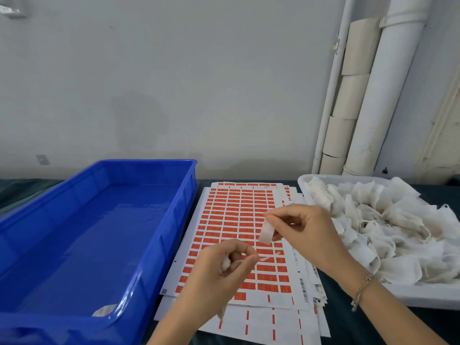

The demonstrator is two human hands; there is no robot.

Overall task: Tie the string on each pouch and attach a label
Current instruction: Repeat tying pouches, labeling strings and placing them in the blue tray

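My left hand (224, 267) holds a small white pouch (225, 263) in its curled fingers and pinches the pouch's string (270, 256), whose free end sticks out to the right. My right hand (303, 230) pinches a peeled label (266, 232) that hangs white side toward me, just above the string end. Both hands hover over the sheets of red labels (236, 220) in the middle of the table.
A blue plastic crate (159, 235) stands at the left with one pouch (104, 311) in its near corner. A white tray (423, 297) piled with white pouches (388, 225) stands at the right. White pipes run up the wall behind it.
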